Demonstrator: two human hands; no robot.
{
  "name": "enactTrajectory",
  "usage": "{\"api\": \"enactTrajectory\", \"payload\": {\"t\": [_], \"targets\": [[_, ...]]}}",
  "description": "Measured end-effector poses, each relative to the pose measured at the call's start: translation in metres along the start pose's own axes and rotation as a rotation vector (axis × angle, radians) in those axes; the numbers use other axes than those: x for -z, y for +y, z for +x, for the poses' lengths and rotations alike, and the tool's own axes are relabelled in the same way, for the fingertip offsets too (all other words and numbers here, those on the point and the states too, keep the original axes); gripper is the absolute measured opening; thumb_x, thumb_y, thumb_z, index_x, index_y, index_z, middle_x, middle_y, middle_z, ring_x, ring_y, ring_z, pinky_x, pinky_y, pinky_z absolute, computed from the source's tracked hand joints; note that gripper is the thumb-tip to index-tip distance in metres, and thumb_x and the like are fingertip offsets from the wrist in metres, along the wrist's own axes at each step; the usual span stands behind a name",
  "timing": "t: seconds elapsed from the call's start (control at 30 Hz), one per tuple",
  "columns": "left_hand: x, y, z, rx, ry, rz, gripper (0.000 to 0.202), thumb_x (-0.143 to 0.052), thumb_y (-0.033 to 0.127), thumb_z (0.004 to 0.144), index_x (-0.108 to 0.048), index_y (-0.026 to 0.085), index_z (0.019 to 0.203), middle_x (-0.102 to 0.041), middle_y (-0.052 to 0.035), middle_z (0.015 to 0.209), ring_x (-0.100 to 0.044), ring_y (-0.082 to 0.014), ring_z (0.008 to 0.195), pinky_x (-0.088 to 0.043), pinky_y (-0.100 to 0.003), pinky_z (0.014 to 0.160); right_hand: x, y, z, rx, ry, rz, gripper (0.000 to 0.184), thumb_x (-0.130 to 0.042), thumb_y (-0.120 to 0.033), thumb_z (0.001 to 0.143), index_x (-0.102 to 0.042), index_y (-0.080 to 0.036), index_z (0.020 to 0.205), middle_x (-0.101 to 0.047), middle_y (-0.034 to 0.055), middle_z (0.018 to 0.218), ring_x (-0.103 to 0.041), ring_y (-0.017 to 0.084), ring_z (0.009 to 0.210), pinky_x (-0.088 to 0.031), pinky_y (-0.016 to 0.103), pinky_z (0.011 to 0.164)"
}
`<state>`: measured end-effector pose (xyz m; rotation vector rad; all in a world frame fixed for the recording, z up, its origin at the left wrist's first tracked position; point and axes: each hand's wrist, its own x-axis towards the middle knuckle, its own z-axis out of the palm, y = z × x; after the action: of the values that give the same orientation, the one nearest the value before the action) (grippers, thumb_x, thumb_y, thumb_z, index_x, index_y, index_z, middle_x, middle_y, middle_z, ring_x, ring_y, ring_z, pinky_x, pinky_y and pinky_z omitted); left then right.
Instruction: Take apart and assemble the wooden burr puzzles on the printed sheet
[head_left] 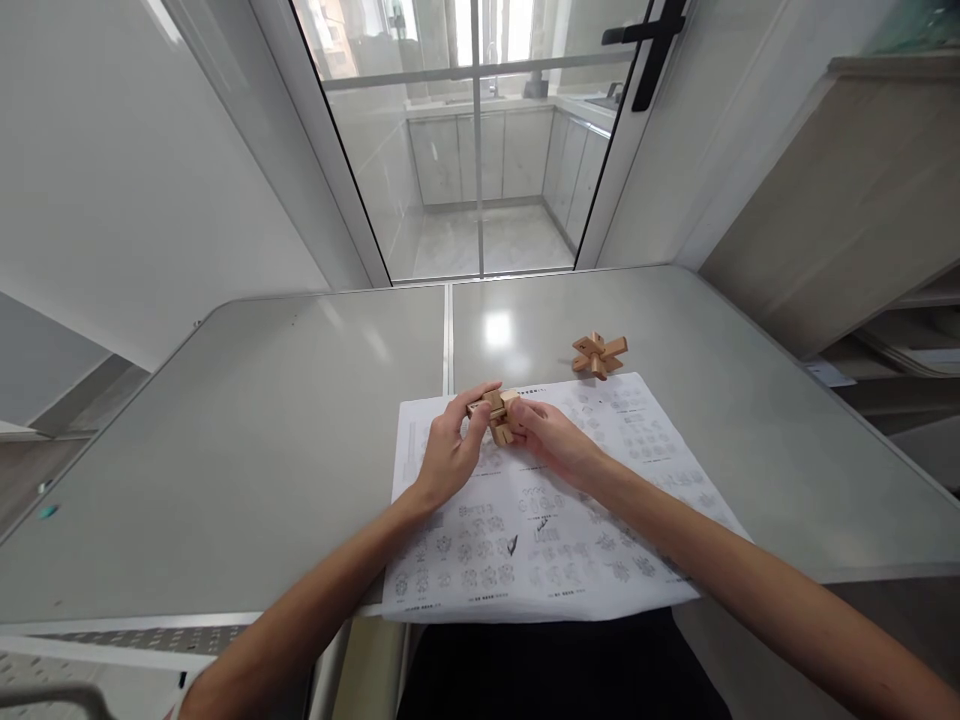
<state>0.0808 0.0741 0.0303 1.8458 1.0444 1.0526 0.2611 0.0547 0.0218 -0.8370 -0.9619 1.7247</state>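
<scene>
Between my two hands is a light wooden burr puzzle, its notched bars crossing one another. My left hand grips it from the left, thumb on the near side and fingers behind. From the right, my right hand pinches a bar of the same puzzle; some of its fingers are hidden behind. Below both hands lies a printed instruction sheet covered in small line drawings. A second wooden burr puzzle, darker and star-shaped, rests on the table beyond the sheet's far right edge.
The grey table has a metal seam running across its top. Past its far edge stands a glass door with a black handle. Wooden shelving is on the right.
</scene>
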Motion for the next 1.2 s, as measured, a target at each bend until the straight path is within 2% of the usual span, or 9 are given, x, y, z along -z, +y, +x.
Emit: {"api": "enactTrajectory", "payload": {"t": [0.17, 0.4, 0.43, 0.5, 0.57, 0.63, 0.87, 1.03, 1.2], "targets": [[-0.004, 0.01, 0.001, 0.03, -0.013, -0.162, 0.035, -0.043, 0.048, 0.112, -0.068, 0.027, 0.125, -0.075, -0.0047, 0.134, -0.07, -0.023, 0.122, -0.055, -0.043, 0.107, -0.005, 0.007, -0.001, -0.011, 0.035, 0.032, 0.045, -0.083, -0.061, 0.084, -0.073, -0.019, 0.097, -0.067, 0.0069, 0.099, -0.063, 0.022, 0.098, -0.052, 0.04, 0.096], [-0.003, 0.01, -0.001, 0.009, -0.075, -0.118, 0.038, -0.035, 0.046, 0.114, -0.059, 0.029, 0.138, -0.072, -0.0061, 0.139, -0.072, -0.0227, 0.118, -0.059, -0.042, 0.1, -0.007, 0.005, -0.002, 0.012, -0.011, 0.065, 0.047, -0.08, -0.066, 0.085, -0.075, -0.02, 0.092, -0.068, 0.006, 0.092, -0.064, 0.021, 0.091, -0.054, 0.04, 0.096], [-0.002, 0.009, -0.001, -0.008, -0.101, -0.093, 0.037, -0.038, 0.046, 0.113, -0.058, 0.029, 0.14, -0.071, -0.0065, 0.14, -0.072, -0.0232, 0.118, -0.058, -0.042, 0.101, -0.007, 0.003, -0.002, 0.008, -0.011, 0.063, 0.049, -0.079, -0.068, 0.085, -0.075, -0.02, 0.091, -0.067, 0.0058, 0.091, -0.064, 0.021, 0.089, -0.054, 0.04, 0.095], [0.001, 0.007, -0.001, -0.053, -0.157, -0.041, 0.041, -0.055, 0.045, 0.107, -0.054, 0.03, 0.145, -0.069, -0.0083, 0.143, -0.07, -0.0259, 0.121, -0.058, -0.044, 0.103, -0.005, 0.001, -0.003, -0.014, 0.006, 0.056, 0.051, -0.077, -0.07, 0.085, -0.077, -0.02, 0.092, -0.067, 0.006, 0.089, -0.063, 0.021, 0.087, -0.055, 0.038, 0.09], [0.003, 0.005, 0.001, -0.119, -0.186, 0.006, 0.06, -0.076, 0.041, 0.094, -0.051, 0.03, 0.148, -0.067, -0.0104, 0.144, -0.069, -0.0292, 0.124, -0.057, -0.046, 0.104, -0.004, 0.0, -0.003, -0.038, 0.032, 0.047, 0.054, -0.075, -0.073, 0.085, -0.079, -0.02, 0.096, -0.068, 0.0066, 0.089, -0.063, 0.022, 0.086, -0.055, 0.036, 0.084], [0.004, 0.001, 0.002, -0.185, -0.161, 0.049, 0.07, -0.085, 0.035, 0.086, -0.052, 0.03, 0.147, -0.068, -0.0106, 0.143, -0.068, -0.0302, 0.125, -0.057, -0.047, 0.105, -0.004, -0.001, -0.004, -0.055, 0.048, 0.042, 0.056, -0.074, -0.074, 0.086, -0.08, -0.02, 0.102, -0.07, 0.0076, 0.092, -0.064, 0.022, 0.087, -0.055, 0.035, 0.081], [-0.002, -0.005, -0.001, -0.269, -0.007, 0.181, 0.064, -0.087, 0.034, 0.085, -0.058, 0.03, 0.142, -0.073, -0.0066, 0.133, -0.071, -0.0264, 0.116, -0.058, -0.043, 0.1, -0.008, 0.0, -0.006, -0.038, 0.053, 0.053, 0.056, -0.074, -0.072, 0.087, -0.079, -0.02, 0.106, -0.072, 0.0085, 0.096, -0.066, 0.023, 0.091, -0.055, 0.035, 0.086], [-0.007, -0.007, -0.002, -0.276, 0.015, 0.212, 0.066, -0.091, 0.033, 0.08, -0.061, 0.03, 0.139, -0.077, -0.0052, 0.126, -0.071, -0.0262, 0.113, -0.06, -0.041, 0.096, -0.009, 0.003, -0.006, -0.041, 0.045, 0.076, 0.055, -0.075, -0.071, 0.086, -0.078, -0.018, 0.101, -0.07, 0.0078, 0.096, -0.065, 0.021, 0.089, -0.054, 0.033, 0.085], [-0.009, -0.011, -0.001, -0.309, 0.02, 0.228, 0.065, -0.089, 0.035, 0.082, -0.062, 0.03, 0.14, -0.077, -0.0055, 0.125, -0.072, -0.0261, 0.112, -0.061, -0.041, 0.095, -0.007, 0.002, -0.006, -0.049, -0.011, -0.061, 0.057, -0.073, -0.073, 0.087, -0.077, -0.017, 0.098, -0.07, 0.0081, 0.094, -0.066, 0.022, 0.09, -0.054, 0.034, 0.086]]}}
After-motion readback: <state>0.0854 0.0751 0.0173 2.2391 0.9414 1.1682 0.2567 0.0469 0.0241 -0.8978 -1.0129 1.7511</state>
